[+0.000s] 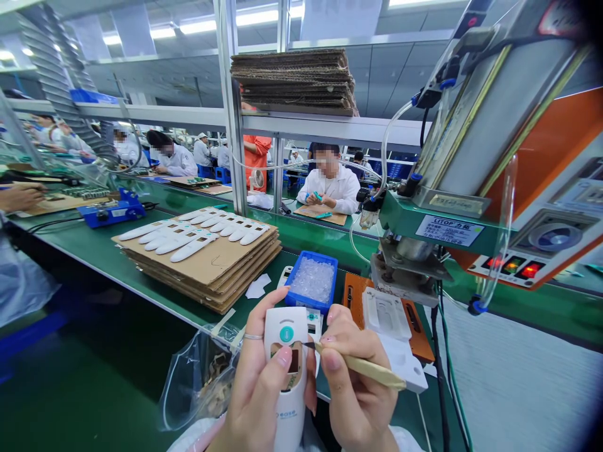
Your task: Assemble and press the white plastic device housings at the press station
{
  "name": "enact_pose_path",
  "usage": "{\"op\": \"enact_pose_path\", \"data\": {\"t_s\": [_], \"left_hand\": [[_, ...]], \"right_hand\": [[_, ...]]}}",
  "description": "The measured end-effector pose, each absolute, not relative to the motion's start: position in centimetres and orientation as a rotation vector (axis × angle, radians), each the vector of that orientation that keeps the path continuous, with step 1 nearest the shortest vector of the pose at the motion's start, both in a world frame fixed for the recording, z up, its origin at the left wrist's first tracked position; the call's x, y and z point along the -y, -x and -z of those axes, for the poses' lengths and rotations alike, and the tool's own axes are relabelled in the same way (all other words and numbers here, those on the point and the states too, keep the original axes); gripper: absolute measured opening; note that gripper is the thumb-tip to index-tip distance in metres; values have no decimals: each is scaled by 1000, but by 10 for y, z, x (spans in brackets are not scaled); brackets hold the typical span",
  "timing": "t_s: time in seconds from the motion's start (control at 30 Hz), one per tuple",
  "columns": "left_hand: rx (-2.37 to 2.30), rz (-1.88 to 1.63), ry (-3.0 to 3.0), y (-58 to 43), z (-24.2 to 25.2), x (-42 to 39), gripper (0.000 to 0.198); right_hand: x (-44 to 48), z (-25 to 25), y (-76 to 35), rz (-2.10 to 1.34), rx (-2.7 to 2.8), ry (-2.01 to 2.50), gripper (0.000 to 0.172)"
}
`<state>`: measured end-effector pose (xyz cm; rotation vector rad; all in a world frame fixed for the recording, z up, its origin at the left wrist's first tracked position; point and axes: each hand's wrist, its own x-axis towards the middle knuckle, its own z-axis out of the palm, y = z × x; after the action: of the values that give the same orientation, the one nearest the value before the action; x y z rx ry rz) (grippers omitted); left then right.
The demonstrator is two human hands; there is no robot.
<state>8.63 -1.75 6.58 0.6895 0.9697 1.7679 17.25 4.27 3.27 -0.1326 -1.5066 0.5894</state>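
Left hand clasps a white device; right hand pinches a tan-handled tool.

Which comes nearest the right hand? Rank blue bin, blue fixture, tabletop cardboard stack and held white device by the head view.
1. Held white device, just left of the right hand.
2. Blue bin, ahead, slightly left.
3. Tabletop cardboard stack, left of the bin.
4. Blue fixture, far left past the stack.

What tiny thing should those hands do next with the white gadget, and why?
Maybe the right hand should gently lift the edge of the tan patch with the pointed tool, because the tool's dark tip appears close to the patch's upper right corner, while the left hand holds the white gadget.
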Motion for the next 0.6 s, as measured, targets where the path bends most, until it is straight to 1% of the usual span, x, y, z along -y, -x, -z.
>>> {"op": "enact_pose_path", "data": {"t_s": [0.23, 0.3, 0.4, 0.47, 0.53, 0.6], "left_hand": [[-985, -1774, -786, -81, -59, 16, 63], [-955, -1738, -853, -77, -54, 15, 62], [-937, -1713, -889, -74, -47, 13, 65], [-950, -1707, -871, -73, -45, 12, 68], [-943, -1692, -858, -73, -45, 12, 67], [-918, -1690, -860, -74, -47, 12, 65]], "right_hand": [[-43, -32, -176, -565, 1564, 140, 18], [-44, -35, -176, -572, 1580, 155, 17], [-45, -37, -175, -730, 1541, 180, 9], [-47, -36, -175, -827, 1509, 161, 8], [-48, -34, -177, -762, 1531, 106, 7], [-49, -33, -180, -540, 1644, 72, 10]]}}
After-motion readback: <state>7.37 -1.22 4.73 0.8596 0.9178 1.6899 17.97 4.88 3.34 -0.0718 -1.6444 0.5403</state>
